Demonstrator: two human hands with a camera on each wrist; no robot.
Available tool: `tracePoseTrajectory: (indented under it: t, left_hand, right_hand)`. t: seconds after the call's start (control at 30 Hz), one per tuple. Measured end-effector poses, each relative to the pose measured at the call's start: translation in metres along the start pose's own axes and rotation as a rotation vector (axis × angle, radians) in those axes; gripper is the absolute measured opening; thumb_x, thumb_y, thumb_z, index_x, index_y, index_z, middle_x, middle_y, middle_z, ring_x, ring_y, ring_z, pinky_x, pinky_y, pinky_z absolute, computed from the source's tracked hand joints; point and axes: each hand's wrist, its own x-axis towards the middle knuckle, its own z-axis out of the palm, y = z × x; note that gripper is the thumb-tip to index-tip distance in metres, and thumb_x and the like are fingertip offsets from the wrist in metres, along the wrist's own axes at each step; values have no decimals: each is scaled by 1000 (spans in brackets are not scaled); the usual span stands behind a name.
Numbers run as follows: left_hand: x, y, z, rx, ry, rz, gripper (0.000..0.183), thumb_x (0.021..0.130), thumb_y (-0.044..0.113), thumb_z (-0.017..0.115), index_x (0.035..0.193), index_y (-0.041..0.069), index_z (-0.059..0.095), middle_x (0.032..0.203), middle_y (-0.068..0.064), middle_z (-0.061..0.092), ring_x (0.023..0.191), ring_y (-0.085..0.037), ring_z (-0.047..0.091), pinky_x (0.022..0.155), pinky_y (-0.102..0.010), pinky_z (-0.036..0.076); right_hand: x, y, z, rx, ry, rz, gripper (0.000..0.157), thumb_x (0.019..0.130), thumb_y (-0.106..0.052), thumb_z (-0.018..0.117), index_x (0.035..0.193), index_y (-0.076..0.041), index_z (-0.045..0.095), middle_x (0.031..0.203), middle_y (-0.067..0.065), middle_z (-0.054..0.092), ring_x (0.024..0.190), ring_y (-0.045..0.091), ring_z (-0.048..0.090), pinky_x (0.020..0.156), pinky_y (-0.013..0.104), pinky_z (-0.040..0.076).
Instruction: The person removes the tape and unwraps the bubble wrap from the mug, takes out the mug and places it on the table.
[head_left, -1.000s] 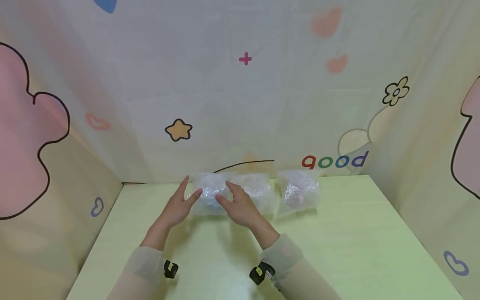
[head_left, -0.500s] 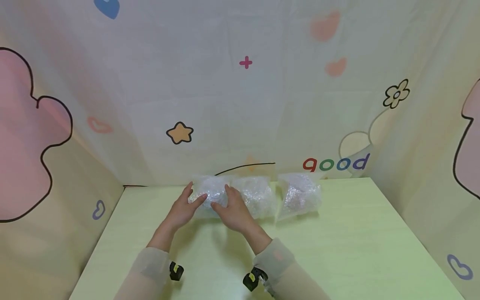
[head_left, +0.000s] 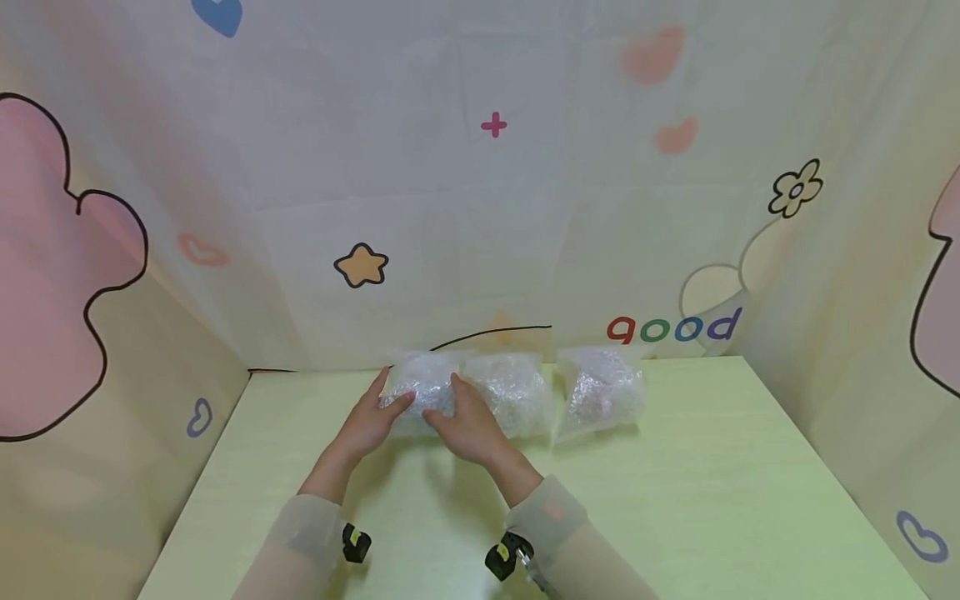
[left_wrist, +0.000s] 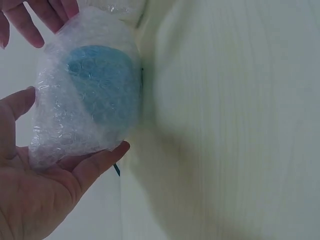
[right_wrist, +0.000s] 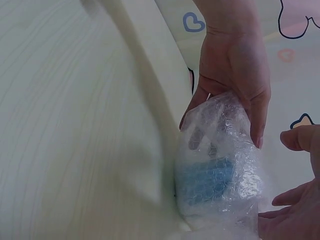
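A clear bubble-wrapped package (head_left: 429,375) with something blue inside lies at the back of the table. My left hand (head_left: 366,425) holds its left end, thumb and fingers on either side; in the right wrist view, some fingers show through the wrap. The blue content (left_wrist: 102,82) shows clearly in the left wrist view, but its kind is blurred by the plastic. At the package's right end is my right hand (head_left: 471,425), thumb raised apart from the wrap and fingers extended against or beside it; their contact is partly hidden.
A second bubble-wrapped package (head_left: 516,392) sits right beside the first. Farther right stands a third one (head_left: 602,387), with a small gap between. Behind them rises a printed cloth backdrop (head_left: 420,167). The pale table (head_left: 675,500) extends forward.
Both hands have drawn closer together around the package with blue content: the left shifted right, the right shifted left. The head view tilted slightly. In the last half second little moved.
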Motion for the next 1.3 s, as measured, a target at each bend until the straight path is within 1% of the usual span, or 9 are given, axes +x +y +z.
tracePoseTrajectory:
  t: [0.1,0.3,0.47,0.67,0.83,0.97,1.03,1.2,1.3]
  left_hand:
    - [0,0,0,-8,3,4,92,102,58,56,168,16,8,173,-19,15,158,-46,15,126,-66,18]
    - [0,-1,0,-24,1,6,91,102,55,58,167,11,12,172,-21,17,158,-44,15,126,-63,18]
    - [-3,-1,0,-11,1,5,90,103,54,57,167,10,13,171,-23,18,157,-47,18,126,-64,21]
    - [-8,-3,-3,11,5,1,89,103,54,57,167,10,15,171,-22,21,157,-46,19,125,-64,22]
    - [-14,-6,-7,24,1,-7,88,103,56,56,167,10,16,172,-20,20,158,-44,18,126,-64,21]
    - [-20,-7,-9,26,0,-5,87,103,56,55,167,11,17,172,-19,20,158,-44,17,125,-65,21]
    - [-24,-8,-9,21,-1,-1,87,103,56,55,167,11,17,172,-19,21,158,-44,19,125,-66,22]
    - [-34,-9,-10,8,4,12,85,103,55,56,167,12,18,170,-19,27,156,-43,27,122,-65,29]
    - [-39,-11,-10,14,7,10,86,103,55,56,167,12,18,170,-20,27,156,-44,26,122,-66,29]
  right_hand:
    - [2,1,3,-22,-5,-6,82,100,-32,63,160,8,24,165,28,30,155,44,29,126,57,28]
    - [3,1,9,-143,-26,-8,88,98,-37,65,161,7,21,166,32,26,153,47,32,124,59,33]
    - [0,-3,11,-193,-31,-12,89,98,-38,64,161,7,22,165,34,26,151,49,33,122,60,35]
    - [-4,-11,11,-250,-70,-29,90,98,-41,64,161,8,22,163,37,25,150,51,35,120,60,38]
    - [-6,-13,17,-320,-95,-17,92,97,-44,64,161,6,22,164,37,25,148,50,38,118,59,41]
    - [-9,-16,21,-354,-106,-10,93,96,-44,66,161,6,21,164,36,24,149,49,37,117,57,42]
    - [-11,-18,23,-367,-113,-9,93,97,-44,66,161,6,21,165,36,24,150,48,36,118,56,43]
    - [-17,-22,26,-394,-128,-13,94,97,-43,67,162,6,20,165,36,23,150,47,37,117,55,43]
    - [-21,-24,28,-397,-137,-12,94,97,-44,67,162,6,20,165,35,23,150,46,37,118,54,42]
